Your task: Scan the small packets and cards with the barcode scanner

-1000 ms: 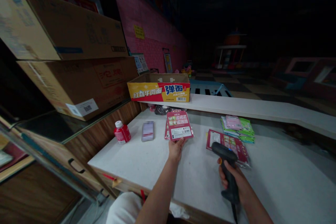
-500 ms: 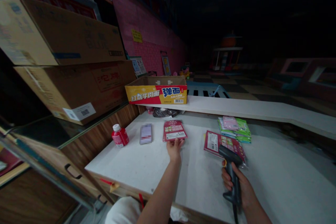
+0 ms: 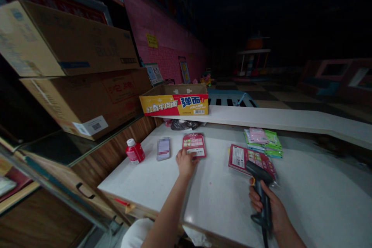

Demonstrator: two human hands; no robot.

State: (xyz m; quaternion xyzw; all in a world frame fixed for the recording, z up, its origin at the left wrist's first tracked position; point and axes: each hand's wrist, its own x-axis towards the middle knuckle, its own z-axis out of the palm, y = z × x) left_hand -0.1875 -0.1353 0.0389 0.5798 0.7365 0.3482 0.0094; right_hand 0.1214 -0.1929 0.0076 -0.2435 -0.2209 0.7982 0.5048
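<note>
ok so a black handheld scanner (image 3: 259,172) is gripped by the right hand (image 3: 269,203), fingers wrapped round its handle, and its head is seen overlapping the right-hand red packs (image 3: 240,157); whether they're touched by it can't be told. the other red pack (image 3: 196,143) is laid on the white table (image 3: 217,201), near the middle, and its near left corner is covered by the left hand (image 3: 186,162), fingers kinda bent. whether it's being pinched or just touched can't be told. a phone (image 3: 163,149) and a red bottle (image 3: 135,153) are set further left, and green packs (image 3: 273,139) are piled just behind the right-hand red ones.
</note>
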